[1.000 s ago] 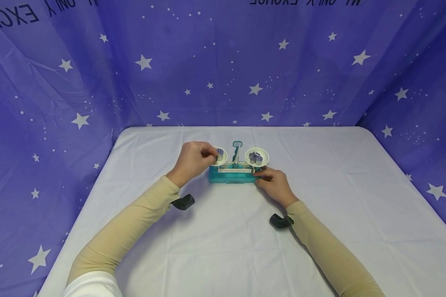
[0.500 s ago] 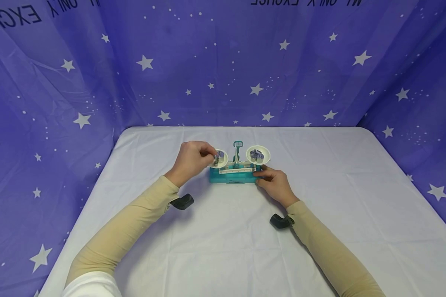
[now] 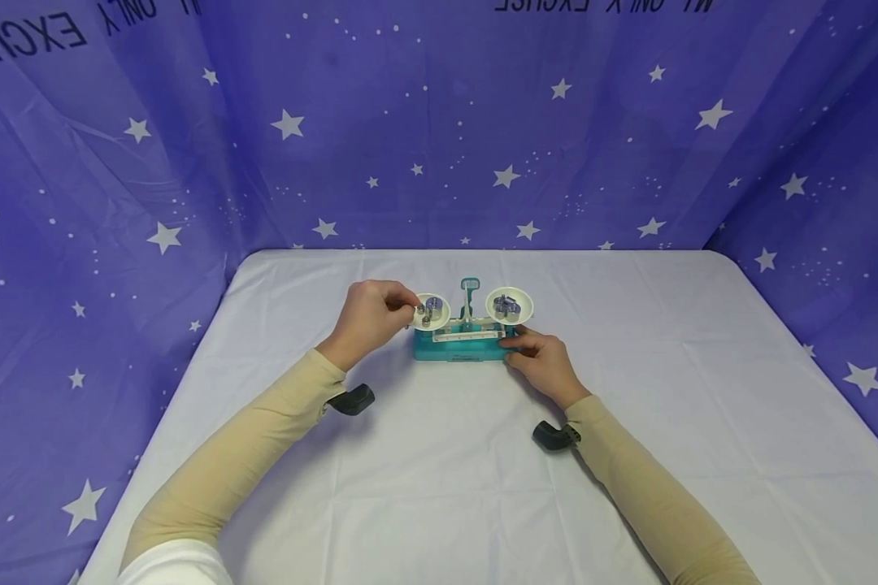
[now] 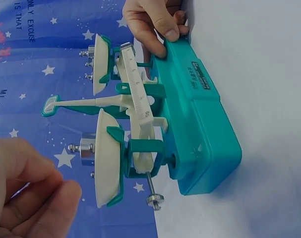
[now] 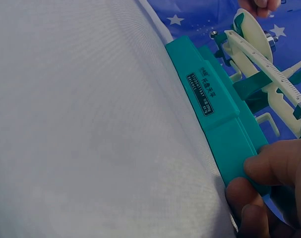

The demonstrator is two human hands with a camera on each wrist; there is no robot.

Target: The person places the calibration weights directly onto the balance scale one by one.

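Note:
A teal tray balance [image 3: 459,349] with two white pans stands before me. The left pan [image 4: 105,163] carries a larger metal weight [image 3: 433,305] and small weights, one a small weight [image 3: 426,322] near its front rim. Several metal weights [image 3: 506,307] sit in the right pan [image 3: 524,307]. The beam [image 5: 264,64] slopes down to the left. My left hand [image 3: 375,315] is just left of the left pan, fingertips together, with nothing seen between them. With thumb and fingers, my right hand [image 3: 546,367] grips the right end of the balance base [image 5: 217,119].
A white cloth [image 3: 439,496] covers the table. Purple star-printed curtains [image 3: 483,146] hang behind and at both sides. Black curved wrist pieces [image 3: 353,400] jut out beneath the sleeves. An adjusting nut [image 4: 155,199] sticks out from the beam's left end.
The left pan has sunk and the right pan has risen. My left hand has drawn slightly left off the left pan, leaving a small weight there. My right hand stays on the base.

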